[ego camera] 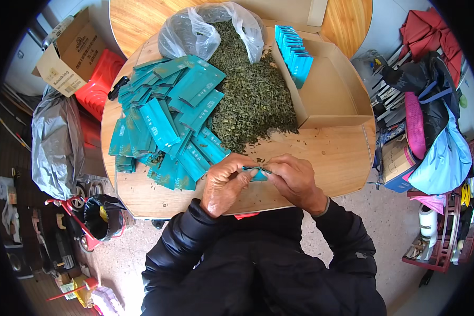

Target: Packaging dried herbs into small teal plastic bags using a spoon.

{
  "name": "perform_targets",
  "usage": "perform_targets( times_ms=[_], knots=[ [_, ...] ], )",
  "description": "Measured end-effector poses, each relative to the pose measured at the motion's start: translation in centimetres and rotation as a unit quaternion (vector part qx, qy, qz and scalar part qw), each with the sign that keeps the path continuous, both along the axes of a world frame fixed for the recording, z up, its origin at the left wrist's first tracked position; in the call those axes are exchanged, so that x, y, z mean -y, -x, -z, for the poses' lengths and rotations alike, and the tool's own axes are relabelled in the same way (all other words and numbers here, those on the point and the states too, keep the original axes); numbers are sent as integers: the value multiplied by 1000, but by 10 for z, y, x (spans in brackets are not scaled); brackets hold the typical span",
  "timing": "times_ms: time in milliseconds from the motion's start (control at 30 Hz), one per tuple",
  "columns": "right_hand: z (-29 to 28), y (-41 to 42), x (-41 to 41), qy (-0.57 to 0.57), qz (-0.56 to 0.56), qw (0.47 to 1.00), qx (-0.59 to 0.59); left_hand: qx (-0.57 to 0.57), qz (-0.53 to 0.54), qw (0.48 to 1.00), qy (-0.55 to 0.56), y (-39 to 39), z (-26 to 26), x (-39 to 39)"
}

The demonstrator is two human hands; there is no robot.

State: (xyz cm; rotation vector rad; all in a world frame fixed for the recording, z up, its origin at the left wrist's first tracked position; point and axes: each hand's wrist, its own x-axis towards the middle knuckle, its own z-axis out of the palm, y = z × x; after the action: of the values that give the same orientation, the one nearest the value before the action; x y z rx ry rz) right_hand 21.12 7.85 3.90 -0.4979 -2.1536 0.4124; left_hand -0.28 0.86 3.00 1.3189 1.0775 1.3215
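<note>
Near the front edge of the wooden table, my left hand and my right hand pinch the top of a small teal sachet from both sides. Most of the sachet is hidden by my fingers. Just beyond them spreads a heap of dried tea leaves, spilling out of a clear plastic bag. Left of the heap lies a loose pile of flat teal sachets. A cardboard tray at the right holds a row of upright teal sachets along its left wall.
A clear plastic scoop or cup lies at the heap's near edge. A small black object rests by the table's left rim. Cardboard box, red plastic stools and a grey bag crowd the left; folded umbrellas and bags stand right.
</note>
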Motion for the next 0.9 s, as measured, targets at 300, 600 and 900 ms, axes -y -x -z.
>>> perform_targets(
  times_ms=[300,600,900],
  knots=[
    [6,-7,-4,268,-32,963,-2,-48,-55,995,-72,-11,5,-5],
    [-3,-3,-6,94,-18,995,-3,23,-14,995,98,-4,-5,-7],
    [-2,-5,-5,308,-42,951,-4,-96,-62,989,-93,-10,2,-4]
  ],
)
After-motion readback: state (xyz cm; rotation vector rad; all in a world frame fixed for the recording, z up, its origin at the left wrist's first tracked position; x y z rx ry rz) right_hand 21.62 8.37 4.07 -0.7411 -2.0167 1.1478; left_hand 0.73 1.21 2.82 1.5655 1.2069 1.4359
